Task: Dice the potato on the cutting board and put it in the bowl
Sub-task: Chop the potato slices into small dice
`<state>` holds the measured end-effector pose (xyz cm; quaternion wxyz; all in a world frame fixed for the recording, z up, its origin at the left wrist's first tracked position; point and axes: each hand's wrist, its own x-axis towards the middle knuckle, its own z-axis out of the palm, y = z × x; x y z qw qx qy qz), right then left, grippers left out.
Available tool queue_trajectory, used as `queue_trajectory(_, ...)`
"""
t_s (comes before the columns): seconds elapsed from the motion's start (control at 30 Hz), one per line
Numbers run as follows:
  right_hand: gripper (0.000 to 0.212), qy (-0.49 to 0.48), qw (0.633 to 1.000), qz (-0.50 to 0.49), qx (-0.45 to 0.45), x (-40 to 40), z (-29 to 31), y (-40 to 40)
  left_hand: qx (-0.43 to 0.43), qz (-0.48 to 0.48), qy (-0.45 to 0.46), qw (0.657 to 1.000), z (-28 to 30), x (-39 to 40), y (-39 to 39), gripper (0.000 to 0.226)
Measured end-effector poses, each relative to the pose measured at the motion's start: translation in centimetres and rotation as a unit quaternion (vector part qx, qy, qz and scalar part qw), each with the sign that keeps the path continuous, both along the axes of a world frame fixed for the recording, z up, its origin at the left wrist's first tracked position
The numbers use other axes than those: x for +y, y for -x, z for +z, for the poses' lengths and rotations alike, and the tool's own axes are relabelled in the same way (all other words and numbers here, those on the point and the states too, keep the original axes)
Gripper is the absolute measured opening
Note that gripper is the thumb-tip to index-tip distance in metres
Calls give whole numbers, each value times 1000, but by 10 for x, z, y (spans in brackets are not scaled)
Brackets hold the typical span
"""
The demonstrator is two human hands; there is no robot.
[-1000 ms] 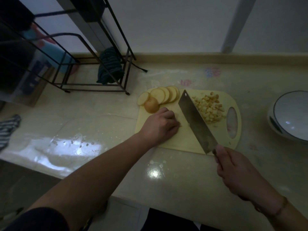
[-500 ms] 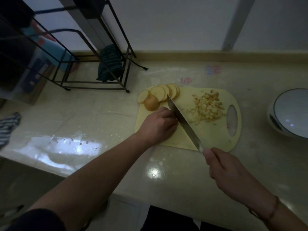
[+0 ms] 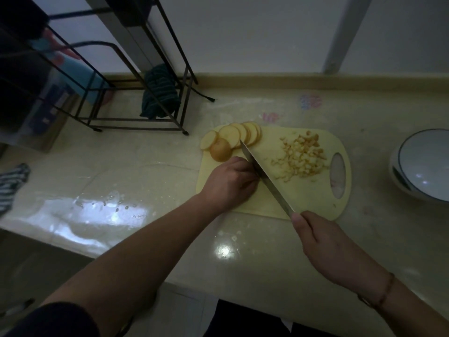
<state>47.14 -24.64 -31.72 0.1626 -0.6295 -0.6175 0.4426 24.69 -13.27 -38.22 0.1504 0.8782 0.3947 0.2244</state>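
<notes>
Potato is in three lots on the cutting board (image 3: 308, 203): a fan of round slices (image 3: 239, 135) at the far-left corner w/ the skin-on end piece (image 3: 220, 150) touching them on the near side; a heap of diced bits (image 3: 301, 158) right of centre, near the board's handle slot; and whatever sits under the left hand (image 3: 229, 182), which I can't see. That hand is knuckles-up, fingers curled down onto the board as if pinning a piece, but what it grips is hidden, so can't tell for sure.

Key relation: knife (image 3: 263, 177) runs diagonally, tip far-left by the slices, heel near-right at the board's front edge. Blade lies just right of the left-hand knuckles, touching or nearly so. Right hand (image 3: 323, 242) is wrapped round the handle, off the board's front edge, over the counter (image 3: 150, 181). So the piece to cut lies left of the blade, the finished dice to its right. Judgement: next cut goes down beside the knuckles; fingertips need to stay tucked, since the margin looks v. thin.

Bowl (image 3: 422, 166) sits well apart to the right, off the board, partly out of frame; looks empty as far as visible. Right hand is the nearer one to it. Dice not yet moved over; slices not yet cut, so roughly mid-task.

Beyond: a black wire rack (image 3: 136, 76) at back-left w/ a dark striped cloth (image 3: 160, 93) in it.
</notes>
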Motion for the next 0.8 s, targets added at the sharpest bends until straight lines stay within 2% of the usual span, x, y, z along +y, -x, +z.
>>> queue_trajectory(0.27,46,-4,1000,5,1,10,-1,1,-24,4,-11,1000,1,-2,-1,16)
queue_trajectory(0.43,47,8,1000,2,0,12,-2,3,-47,17,-9,999,0,-3,0,7)
queue_trajectory(0.57,53,13,1000,-5,2,10,2,-7,-46,18,-9,999,1,-3,-3,14)
queue_trajectory(0.8,56,78,994,-48,52,-1,5,-14,-33,20,7,999,3,-4,-3,7)
